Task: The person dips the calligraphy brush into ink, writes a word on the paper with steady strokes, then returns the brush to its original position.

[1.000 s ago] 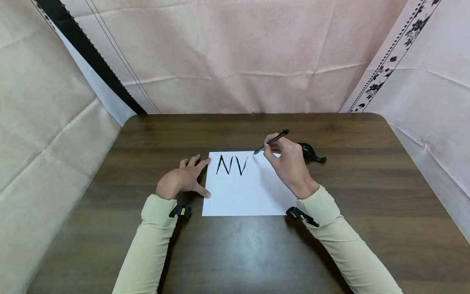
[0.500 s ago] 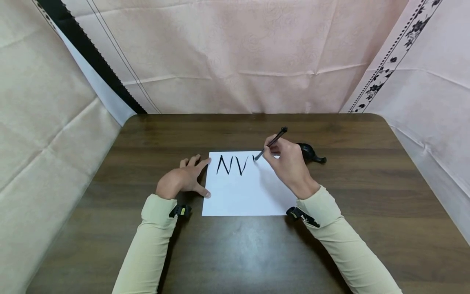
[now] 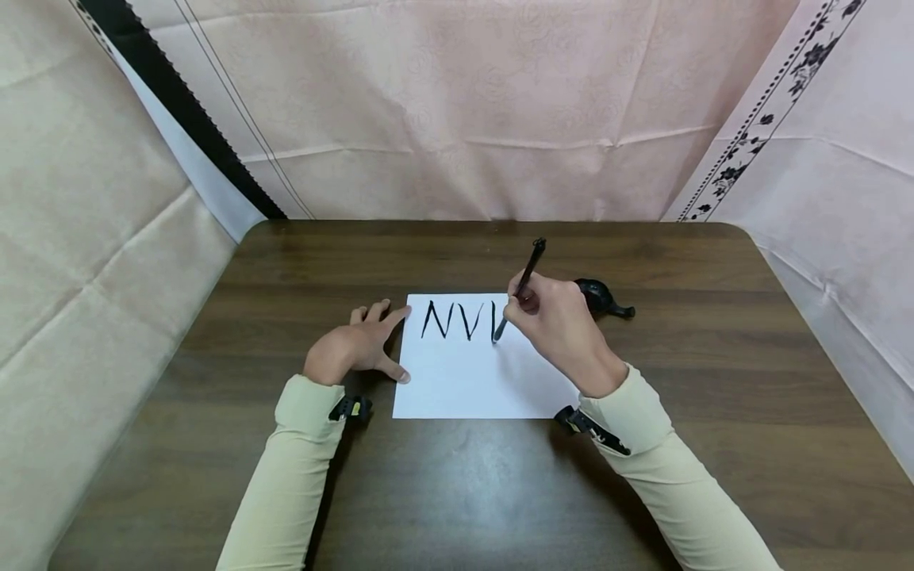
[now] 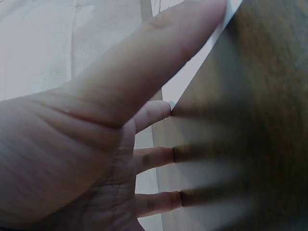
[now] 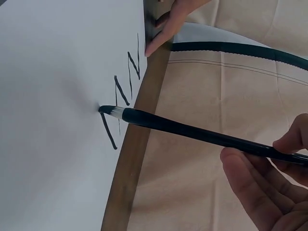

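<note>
A sheet of white paper lies on the wooden table, with black letters reading like an N and a V near its top edge. My right hand pinches a dark brush. Its ink-black bristle tip touches the paper at the lower end of a fresh downward stroke, right of the V. My left hand rests at the paper's left edge, fingers spread, thumb and index fingertip on its margin. In the left wrist view, the thumb and several fingertips meet the tabletop and paper edge.
A black rounded object with a short spout-like end sits on the table just behind my right hand, partly hidden by it. Pale cloth hangs behind the table's far edge and at both sides.
The brush has come down from the paper's top edge toward me, leaving a black vertical stroke right of the V. It now stands steeper. My left hand stays in place.
</note>
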The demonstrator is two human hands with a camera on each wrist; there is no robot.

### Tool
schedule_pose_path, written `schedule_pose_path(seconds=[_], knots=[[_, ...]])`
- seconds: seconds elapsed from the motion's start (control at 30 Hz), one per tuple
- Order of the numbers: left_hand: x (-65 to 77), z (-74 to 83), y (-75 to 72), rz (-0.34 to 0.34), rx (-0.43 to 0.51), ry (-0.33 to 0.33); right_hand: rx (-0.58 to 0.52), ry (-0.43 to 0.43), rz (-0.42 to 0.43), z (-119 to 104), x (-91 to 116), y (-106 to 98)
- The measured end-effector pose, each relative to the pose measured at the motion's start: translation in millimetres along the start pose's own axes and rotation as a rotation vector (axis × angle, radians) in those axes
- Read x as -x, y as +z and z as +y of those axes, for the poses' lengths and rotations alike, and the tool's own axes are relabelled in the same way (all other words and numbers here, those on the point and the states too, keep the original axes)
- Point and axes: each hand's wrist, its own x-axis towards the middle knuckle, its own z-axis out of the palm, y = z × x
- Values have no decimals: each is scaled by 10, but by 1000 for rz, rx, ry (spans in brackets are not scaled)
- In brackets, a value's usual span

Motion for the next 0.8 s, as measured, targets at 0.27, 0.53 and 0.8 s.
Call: schedule_pose_path(seconds=[0.27, 0.53, 0.8], knots=[[-13, -11, 10, 4, -1, 5, -26, -43, 136, 16, -13, -90], [-15, -15, 8, 1, -3, 3, -54, -26, 250, 115, -45, -234], [-22, -16, 6, 0, -8, 3, -42, 2, 259, 278, -57, -221]])
